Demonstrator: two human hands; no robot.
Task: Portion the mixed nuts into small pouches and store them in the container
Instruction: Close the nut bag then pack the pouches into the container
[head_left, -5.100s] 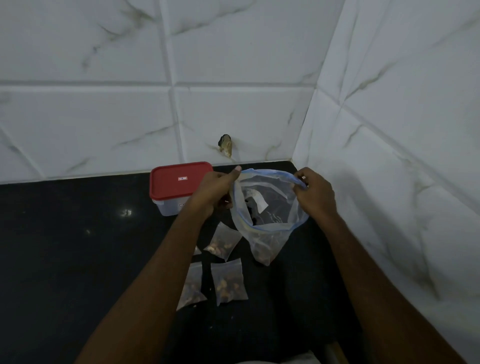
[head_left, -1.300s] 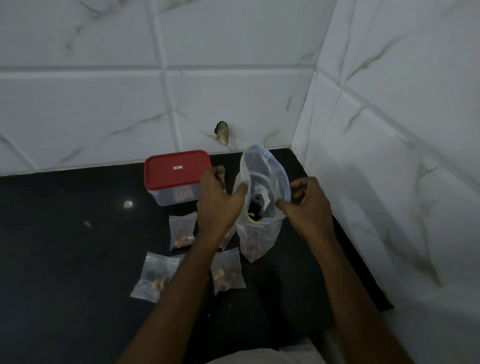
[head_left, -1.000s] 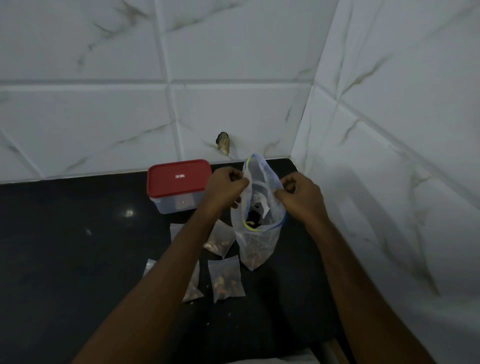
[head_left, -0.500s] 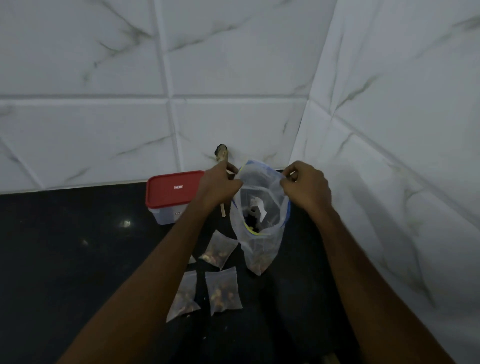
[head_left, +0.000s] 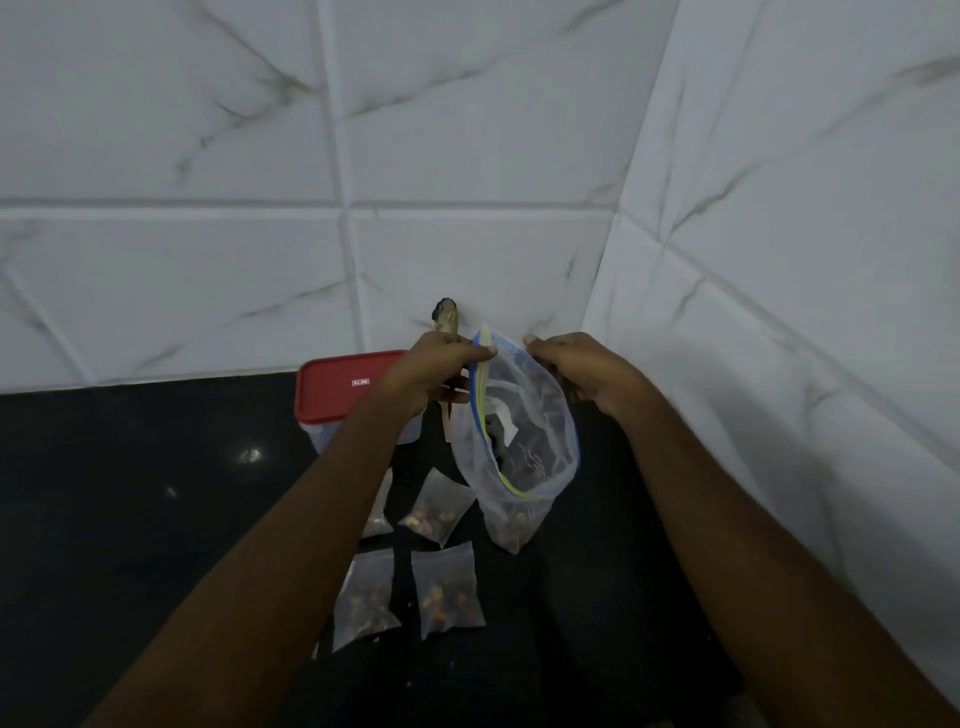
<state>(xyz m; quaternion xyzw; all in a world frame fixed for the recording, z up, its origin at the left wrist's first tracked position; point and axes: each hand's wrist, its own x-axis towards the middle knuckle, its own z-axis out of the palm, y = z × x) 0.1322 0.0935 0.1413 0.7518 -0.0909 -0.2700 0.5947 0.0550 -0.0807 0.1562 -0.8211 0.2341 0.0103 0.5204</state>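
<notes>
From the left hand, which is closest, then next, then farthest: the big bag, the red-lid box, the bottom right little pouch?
1. Big bag: pinched at its rim by the left hand.
2. Red-lid box: just left, behind the hand.
3. Bottom right pouch: lying near the person.

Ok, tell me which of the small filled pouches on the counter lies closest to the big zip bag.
The tilted pouch, just beside the big zip bag. The others lie nearer the person or under the left arm.

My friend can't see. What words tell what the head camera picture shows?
Two hands, left and right, hold a big clear zip bag of nuts open above a black counter. Four small filled pouches lie below it, and a closed red-lidded container stands by the white tiled wall.
</notes>
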